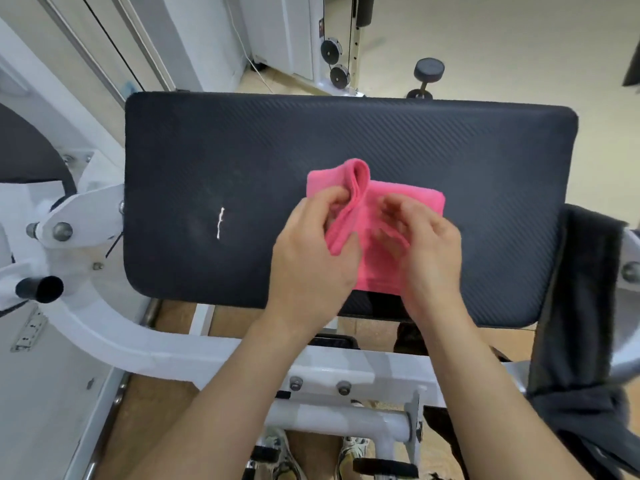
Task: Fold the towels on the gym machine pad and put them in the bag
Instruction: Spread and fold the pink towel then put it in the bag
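A small pink towel [408,199] lies partly folded on the black gym machine pad [242,150], right of the pad's middle near its front edge. My left hand [311,251] pinches a raised fold of the towel's left part, lifting it into a loop. My right hand [426,244] is on the towel's right part with curled fingers, blurred, so its hold is unclear. A black fabric item [581,306], which may be the bag, hangs over the pad's right end.
White machine frame [138,344] runs below and left of the pad, with a black handle [41,289] at the left. A dumbbell [427,76] stands on the floor beyond the pad. A white scuff [220,223] marks the pad's left half.
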A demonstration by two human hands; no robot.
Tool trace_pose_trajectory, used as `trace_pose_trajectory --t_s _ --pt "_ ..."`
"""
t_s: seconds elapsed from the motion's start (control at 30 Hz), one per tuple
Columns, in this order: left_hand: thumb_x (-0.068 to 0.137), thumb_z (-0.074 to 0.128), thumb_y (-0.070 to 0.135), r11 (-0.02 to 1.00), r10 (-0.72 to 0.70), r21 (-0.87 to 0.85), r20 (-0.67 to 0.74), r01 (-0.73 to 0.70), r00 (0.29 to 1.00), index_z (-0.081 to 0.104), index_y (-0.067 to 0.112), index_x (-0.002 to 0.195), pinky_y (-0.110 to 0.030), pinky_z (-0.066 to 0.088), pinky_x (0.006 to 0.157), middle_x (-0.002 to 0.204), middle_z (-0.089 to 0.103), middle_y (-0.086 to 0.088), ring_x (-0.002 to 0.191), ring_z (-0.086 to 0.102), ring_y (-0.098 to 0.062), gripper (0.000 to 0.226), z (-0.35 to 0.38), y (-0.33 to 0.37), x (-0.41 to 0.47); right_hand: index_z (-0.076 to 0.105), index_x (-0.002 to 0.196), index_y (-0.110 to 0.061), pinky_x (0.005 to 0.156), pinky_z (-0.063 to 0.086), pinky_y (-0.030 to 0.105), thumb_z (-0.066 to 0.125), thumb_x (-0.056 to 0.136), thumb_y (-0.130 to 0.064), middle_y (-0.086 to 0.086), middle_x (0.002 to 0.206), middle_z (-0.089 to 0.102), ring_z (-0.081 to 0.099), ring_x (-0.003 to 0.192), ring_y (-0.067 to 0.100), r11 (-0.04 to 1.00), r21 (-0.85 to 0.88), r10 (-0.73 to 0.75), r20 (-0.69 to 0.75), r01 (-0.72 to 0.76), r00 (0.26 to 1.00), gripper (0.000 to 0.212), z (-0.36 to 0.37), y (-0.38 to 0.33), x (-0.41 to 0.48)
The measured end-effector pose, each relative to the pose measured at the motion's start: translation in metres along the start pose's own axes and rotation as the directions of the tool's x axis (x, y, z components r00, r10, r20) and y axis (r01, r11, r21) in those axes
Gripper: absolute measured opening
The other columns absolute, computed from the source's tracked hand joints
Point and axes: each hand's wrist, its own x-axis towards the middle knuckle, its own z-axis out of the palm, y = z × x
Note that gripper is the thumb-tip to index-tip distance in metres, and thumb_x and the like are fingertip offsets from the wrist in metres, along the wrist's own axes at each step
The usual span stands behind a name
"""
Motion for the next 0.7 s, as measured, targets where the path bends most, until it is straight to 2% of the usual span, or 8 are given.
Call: trace_pose_trajectory --t_s 0.07,0.2,0.3,0.4,0.47,0.53,0.57,0.7 --pt "0.081 0.060 0.014 0.996 0.038 0.080 0.062 -0.043 0.997 0.057 0.026 0.119 -0.034 0.050 0.082 0.107 0.058 0.010 0.094 0.057 -0.009 0.040 0.023 0.009 -0.005 0.072 0.098 -0.006 0.079 0.057 0.034 0.051 0.098 -0.019 0.009 0.096 0.075 0.070 0.091 0.020 0.979 0.110 0.179 -0.062 -0.172 0.982 0.024 -0.027 -0.010 0.005" --pt "0.087 0.055 0.012 0.962 0.074 0.228 0.301 -0.147 0.951 0.046 0.023 0.136 -0.041 0.048 0.077 0.117 0.051 0.003 0.097 0.056 -0.021 0.051 0.072 0.018 -0.012 0.069 0.112 -0.007 0.088 0.050 0.036 0.047 0.094 -0.055 0.007 0.106 0.072 0.067 0.098 0.020 0.928 0.136 0.338 0.082 -0.347 0.937 0.056 -0.061 -0.007 0.008" --pt "0.086 0.057 0.011 0.951 0.015 0.273 0.424 -0.144 0.906 0.040 0.015 0.140 -0.038 0.048 0.077 0.115 0.048 -0.003 0.098 0.055 -0.024 0.057 0.098 0.015 -0.011 0.070 0.092 -0.009 0.077 0.049 0.032 0.057 0.095 -0.040 0.004 0.086 0.068 0.064 0.083 0.017 0.970 0.025 0.235 0.162 -0.242 0.958 0.033 -0.064 -0.006 0.007" --pt "0.081 0.057 0.013 0.980 -0.024 0.184 0.482 -0.074 0.876 0.049 0.023 0.131 -0.034 0.049 0.087 0.108 0.050 0.004 0.099 0.051 -0.013 0.051 0.092 0.010 -0.006 0.063 0.087 0.000 0.066 0.047 0.032 0.051 0.100 -0.025 0.007 0.075 0.060 0.057 0.071 0.015 0.984 -0.138 0.126 0.070 -0.115 0.990 0.031 -0.059 -0.003 0.009" --pt "0.081 0.057 0.011 0.973 0.065 0.182 0.370 -0.141 0.927 0.059 0.024 0.126 -0.030 0.047 0.090 0.111 0.055 0.006 0.097 0.052 -0.009 0.047 0.075 0.006 0.004 0.061 0.088 -0.003 0.066 0.043 0.030 0.045 0.102 -0.026 0.003 0.075 0.056 0.050 0.068 0.011 0.961 -0.273 0.057 0.052 -0.041 0.997 0.032 -0.058 -0.001 0.012" --pt "0.083 0.059 0.010 0.909 0.218 0.312 0.205 -0.274 0.954 0.063 0.018 0.124 -0.024 0.044 0.089 0.117 0.058 0.003 0.102 0.052 -0.013 0.043 0.057 0.002 0.023 0.062 0.090 -0.012 0.065 0.042 0.024 0.042 0.103 -0.028 -0.005 0.077 0.058 0.049 0.066 0.003 0.930 -0.368 0.005 0.087 0.027 0.996 0.029 -0.058 0.000 0.013" --pt "0.084 0.060 0.012 0.870 0.243 0.389 0.194 -0.302 0.950 0.062 0.017 0.126 -0.021 0.039 0.090 0.120 0.057 0.001 0.105 0.049 -0.016 0.042 0.050 0.001 0.035 0.062 0.090 -0.017 0.064 0.043 0.019 0.041 0.103 -0.029 -0.009 0.078 0.059 0.050 0.067 -0.002 0.922 -0.382 -0.021 0.110 0.062 0.994 0.028 -0.057 0.000 0.013" --pt "0.088 0.062 0.033 0.817 0.086 0.489 0.422 -0.306 0.902 0.060 0.028 0.124 -0.033 0.042 0.095 0.116 0.059 0.010 0.107 0.045 -0.012 0.037 0.035 -0.007 0.077 0.059 0.091 -0.027 0.064 0.040 0.010 0.039 0.104 -0.030 -0.017 0.077 0.057 0.052 0.070 -0.008 0.908 -0.398 -0.081 0.139 0.131 0.987 0.025 -0.055 0.001 0.013"
